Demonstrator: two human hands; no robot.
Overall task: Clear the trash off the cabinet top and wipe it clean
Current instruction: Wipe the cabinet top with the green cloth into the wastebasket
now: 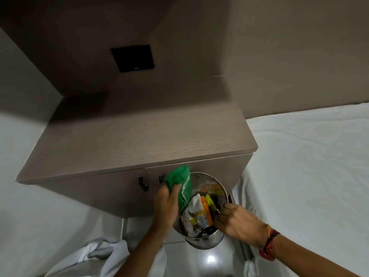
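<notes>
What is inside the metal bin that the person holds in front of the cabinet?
The metal bin holds crumpled wrappers, white, orange and yellow. The right hand grips its rim. The green cloth covers its left edge, and the bottom is hidden.

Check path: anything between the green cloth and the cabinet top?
Nothing visible. The green cloth is gripped in the left hand, just below the cabinet top front edge. The right hand holds the metal bin rim, off to the side.
</notes>
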